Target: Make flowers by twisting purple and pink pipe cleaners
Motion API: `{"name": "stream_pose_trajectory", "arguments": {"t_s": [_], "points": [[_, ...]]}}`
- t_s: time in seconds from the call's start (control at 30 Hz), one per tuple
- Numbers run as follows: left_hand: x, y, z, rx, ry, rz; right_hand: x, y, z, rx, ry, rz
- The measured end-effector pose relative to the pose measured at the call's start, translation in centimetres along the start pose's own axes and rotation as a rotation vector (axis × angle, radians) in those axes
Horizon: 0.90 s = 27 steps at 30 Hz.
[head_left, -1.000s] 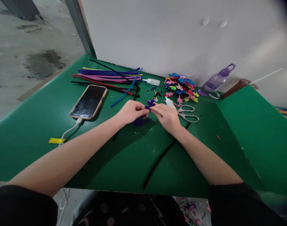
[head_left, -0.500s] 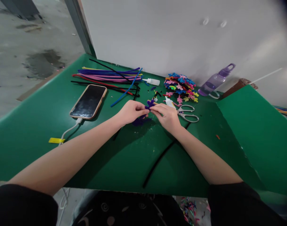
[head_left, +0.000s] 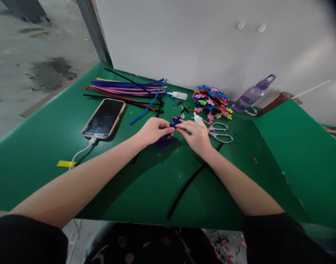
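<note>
Between my two hands is a small purple flower shape bent from pipe cleaner (head_left: 176, 120), held above the green table. My left hand (head_left: 156, 131) pinches its left side with thumb and fingers. From the right, my right hand (head_left: 194, 136) pinches it too, and the fingers cover part of it. More purple pipe-cleaner pieces (head_left: 162, 142) lie on the table just beneath my left fingers. By my right hand are a white glue bottle (head_left: 198, 119) and grey-handled scissors (head_left: 220, 132), whose blades are hidden. A black pipe cleaner (head_left: 184, 189) passes under my right forearm.
A phone (head_left: 104, 118) on a white cable lies left. Behind it are several loose pipe cleaners (head_left: 123, 88) and a second glue bottle (head_left: 179, 95). Colourful pipe-cleaner flowers (head_left: 211, 101) are heaped at the back, near a purple water bottle (head_left: 250, 95). A green panel (head_left: 305, 154) borders the right.
</note>
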<state>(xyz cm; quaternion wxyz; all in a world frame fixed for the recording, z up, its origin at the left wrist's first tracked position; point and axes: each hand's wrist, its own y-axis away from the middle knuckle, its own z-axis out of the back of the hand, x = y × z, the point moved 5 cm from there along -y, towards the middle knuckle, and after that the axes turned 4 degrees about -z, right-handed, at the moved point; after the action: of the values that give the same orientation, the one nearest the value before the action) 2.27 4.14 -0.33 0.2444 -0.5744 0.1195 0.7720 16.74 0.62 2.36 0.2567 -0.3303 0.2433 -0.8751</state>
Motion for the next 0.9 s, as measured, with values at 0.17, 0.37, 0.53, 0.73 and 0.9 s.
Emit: {"name": "stream_pose_trajectory", "arguments": {"t_s": [0.17, 0.37, 0.53, 0.73, 0.9], "points": [[-0.4, 0.1, 0.4, -0.135, 0.148, -0.032, -0.4, -0.2, 0.8, -0.1, -0.121, -0.178], [-0.8, 0.3, 0.8, -0.253, 0.165, -0.079, -0.8, 0.0, -0.1, -0.041, -0.293, -0.348], [-0.7, 0.3, 0.4, -0.259, 0.259, -0.069, -0.5, 0.1, -0.6, 0.002, -0.323, -0.364], [-0.6, 0.3, 0.0, -0.222, 0.371, -0.016, -0.4, 0.1, -0.5, -0.01, -0.295, -0.32], [-0.5, 0.3, 0.1, -0.218, 0.371, 0.013, -0.4, 0.1, -0.1, -0.048, -0.192, -0.281]]}}
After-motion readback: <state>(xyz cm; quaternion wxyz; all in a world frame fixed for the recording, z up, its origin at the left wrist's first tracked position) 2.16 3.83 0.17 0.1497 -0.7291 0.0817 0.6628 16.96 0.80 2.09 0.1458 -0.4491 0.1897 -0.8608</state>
